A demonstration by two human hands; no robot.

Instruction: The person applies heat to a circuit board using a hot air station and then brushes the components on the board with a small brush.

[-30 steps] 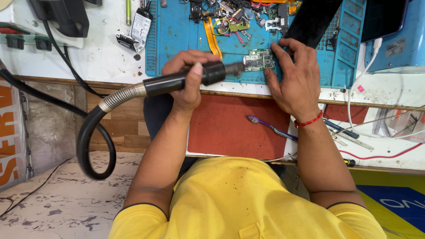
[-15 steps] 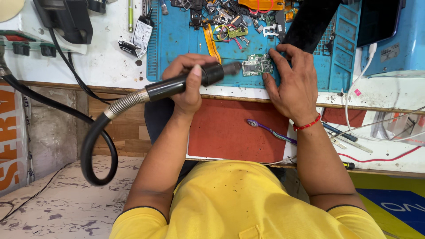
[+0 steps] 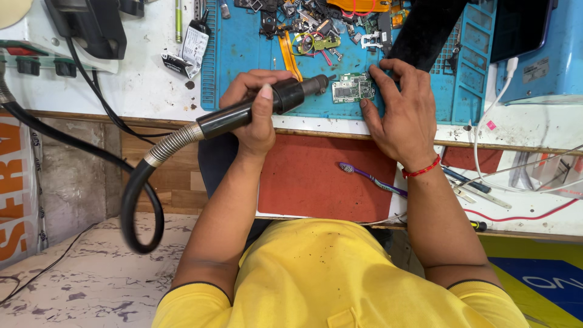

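While left hand (image 3: 258,118) grips ribbed-hose black nozzle (image 3: 267,103) | right hand (image 3: 401,112) pins green board (image 3: 352,88)

Scrap parts (image 3: 316,24) crowd the board (image 3: 352,88) at 12 o'clock; bare blue mat (image 3: 243,54) toward 9 leaves room, hose nozzle (image 3: 303,91) blocks there.

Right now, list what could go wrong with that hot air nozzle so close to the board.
The left hand aims the nozzle at the small circuit board, and the right hand pins that board, so its fingertips may get scorched. Loose parts lying just behind could blow away or overheat.
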